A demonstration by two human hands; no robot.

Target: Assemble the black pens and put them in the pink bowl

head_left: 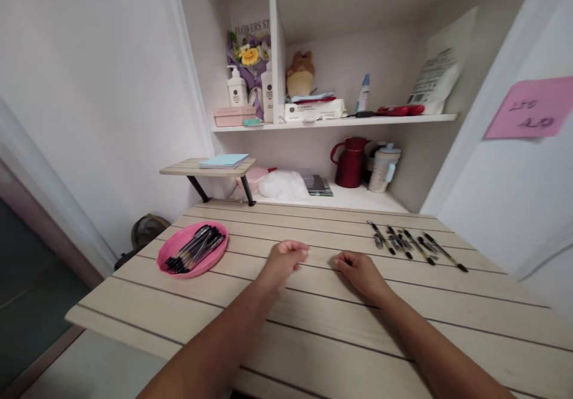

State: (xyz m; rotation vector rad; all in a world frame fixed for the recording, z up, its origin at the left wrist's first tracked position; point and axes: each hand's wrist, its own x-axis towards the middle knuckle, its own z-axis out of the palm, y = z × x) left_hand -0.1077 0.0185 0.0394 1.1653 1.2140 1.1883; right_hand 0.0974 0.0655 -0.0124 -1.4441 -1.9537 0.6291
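My left hand [284, 260] is over the middle of the table, fingers curled in towards the thumb and slightly blurred. Across a short gap, my right hand [360, 272] rests low at the tabletop with its fingers closed. Nothing sticks out of either hand. Left of my left hand, a round pink tray [218, 260] holds a heap of black-and-clear pens [197, 248]. To the right of my right hand, several pen parts [418, 246] lie in a loose row, with small clear caps [378, 241] among them.
A small raised shelf [179, 167] with blue paper [224, 160] stands at the table's back left. Behind the slatted table [313, 333] are a plastic bag [283, 184], a red jug [351, 163] and a pale tumbler [383, 171]. A white shelf [380, 120] overhangs them.
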